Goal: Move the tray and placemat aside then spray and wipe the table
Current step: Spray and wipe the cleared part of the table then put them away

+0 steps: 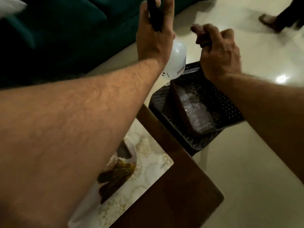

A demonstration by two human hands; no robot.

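Spray bottle (176, 60): white, held aloft beyond the far edge of the table (177, 186), directly above a black perforated basket (218, 96) on the pale floor (238, 162). Left hand (154, 37): wrapped around the dark trigger head, bottle hanging below the wrist. Right hand (218, 55): fingers curled just beside the bottle; contents of the grip not discernible, contact with the bottle uncertain. Placemat (148, 162): pale, patterned, lying on the brown table near its corner, largely hidden under the left forearm. Tray (130, 153): what looks like a white tray with a dark fan-like item resting on the placemat; judged not yet moved aside. Basket contents: something wrapped in clear plastic.

Assessment: bottle judged freshly lifted from the basket, ahead of clearing. Recommended for the step in hand: set bottle down upright, off the wiping zone; lift tray level with both hands, then slide placemat away. Risk: spraying over the placemat, or tipping tray contents.
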